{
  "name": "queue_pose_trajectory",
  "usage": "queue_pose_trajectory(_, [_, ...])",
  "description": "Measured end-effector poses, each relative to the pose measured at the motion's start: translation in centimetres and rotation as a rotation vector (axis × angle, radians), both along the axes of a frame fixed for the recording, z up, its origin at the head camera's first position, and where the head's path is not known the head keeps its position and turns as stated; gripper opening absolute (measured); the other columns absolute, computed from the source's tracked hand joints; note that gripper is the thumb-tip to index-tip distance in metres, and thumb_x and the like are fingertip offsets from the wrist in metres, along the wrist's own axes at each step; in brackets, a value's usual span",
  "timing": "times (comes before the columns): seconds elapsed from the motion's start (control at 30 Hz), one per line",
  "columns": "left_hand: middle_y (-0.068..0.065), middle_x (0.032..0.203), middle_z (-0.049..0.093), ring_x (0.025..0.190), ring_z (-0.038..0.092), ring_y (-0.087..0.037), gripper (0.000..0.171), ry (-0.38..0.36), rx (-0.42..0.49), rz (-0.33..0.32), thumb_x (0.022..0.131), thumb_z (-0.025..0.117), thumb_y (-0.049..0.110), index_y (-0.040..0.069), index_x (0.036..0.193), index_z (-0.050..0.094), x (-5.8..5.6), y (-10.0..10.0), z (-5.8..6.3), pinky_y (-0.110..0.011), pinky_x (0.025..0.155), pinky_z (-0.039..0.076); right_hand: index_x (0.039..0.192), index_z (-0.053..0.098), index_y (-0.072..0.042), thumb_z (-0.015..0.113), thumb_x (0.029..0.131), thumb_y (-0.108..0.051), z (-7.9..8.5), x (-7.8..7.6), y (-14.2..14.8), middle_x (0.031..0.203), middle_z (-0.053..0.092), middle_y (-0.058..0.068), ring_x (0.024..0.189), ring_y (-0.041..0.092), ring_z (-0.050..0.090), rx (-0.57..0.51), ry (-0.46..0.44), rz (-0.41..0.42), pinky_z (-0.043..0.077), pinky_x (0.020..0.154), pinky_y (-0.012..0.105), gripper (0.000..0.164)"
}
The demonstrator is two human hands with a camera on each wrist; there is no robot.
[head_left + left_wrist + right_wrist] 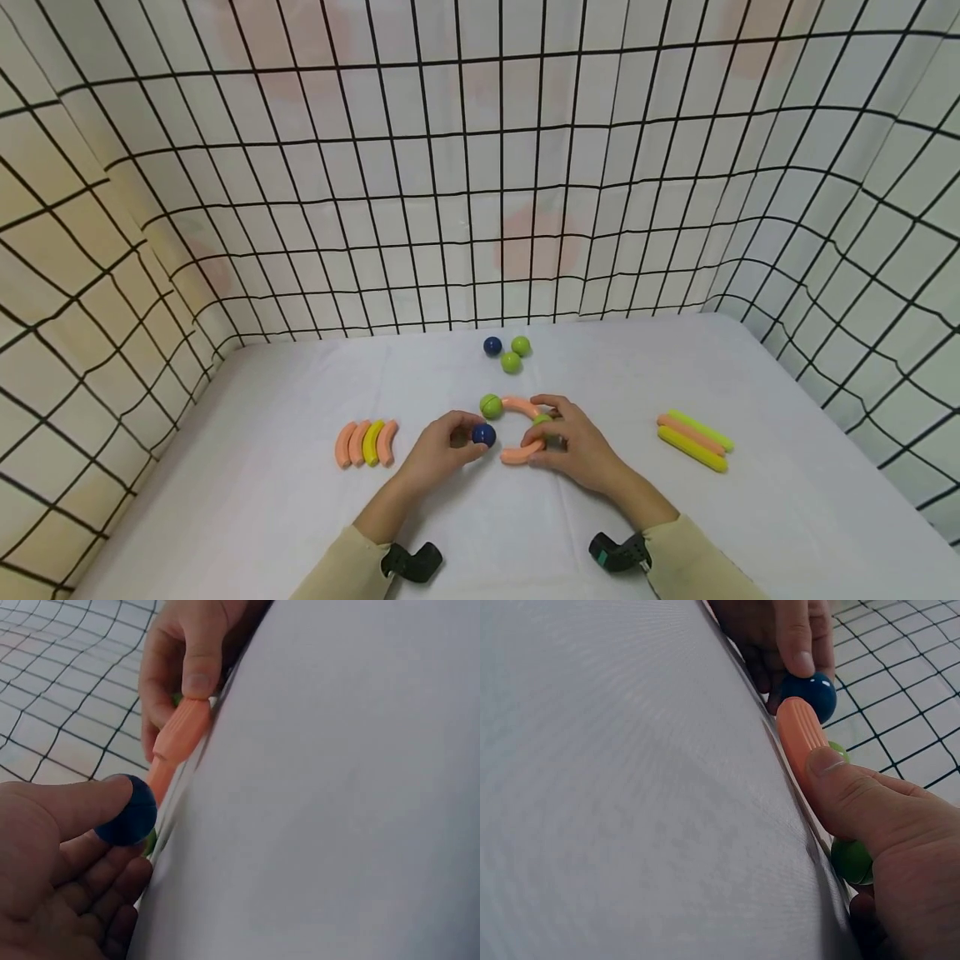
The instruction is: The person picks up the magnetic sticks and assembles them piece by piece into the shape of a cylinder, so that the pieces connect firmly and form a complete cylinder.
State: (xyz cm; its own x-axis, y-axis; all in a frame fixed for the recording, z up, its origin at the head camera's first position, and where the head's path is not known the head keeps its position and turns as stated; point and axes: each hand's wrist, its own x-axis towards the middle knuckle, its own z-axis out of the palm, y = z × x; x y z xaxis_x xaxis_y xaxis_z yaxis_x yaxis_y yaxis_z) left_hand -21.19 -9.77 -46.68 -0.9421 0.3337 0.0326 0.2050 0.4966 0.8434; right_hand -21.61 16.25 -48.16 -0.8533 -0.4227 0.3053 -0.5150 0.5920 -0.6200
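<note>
Between the thumb and fingers of my left hand [437, 447] is a dark blue ball [483, 435], left of the other pieces. My right hand [581, 446] pinches a curved orange stick [516, 456], whose free end points toward the blue ball. At the stick's other end a green ball [851, 860] shows beneath the right hand. Behind, a second curved orange stick [519, 405] runs from this ball to another green ball [491, 407], forming an open ring. In the right wrist view the blue ball overlaps the tip of the near orange stick [799, 735].
Farther back lie a loose blue ball [492, 346] and two green balls [511, 362]. Several curved sticks, orange and yellow [371, 443], line up at the left. Straight sticks [692, 448] lie at the right. Black-lined grid walls [465, 200] surround the white table [480, 533].
</note>
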Motion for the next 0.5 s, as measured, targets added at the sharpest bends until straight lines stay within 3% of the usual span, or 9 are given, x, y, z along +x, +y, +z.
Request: queue_pose_trajectory(0.5, [0.001,0.108,0.068,0.102,0.057,-0.015,0.033,0.133,-0.070,-0.096,0.088,0.077,0.021,0.014,0.119,0.067,0.24,-0.25,-0.57,-0.032,0.091,0.049,0.092,0.073,-0.039,0.084,0.079,-0.030,-0.08,-0.03,-0.01,0.148,0.048,0.007,0.126,0.036,0.053,-0.016,-0.028,-0.002,0.044,0.102,0.060,0.019])
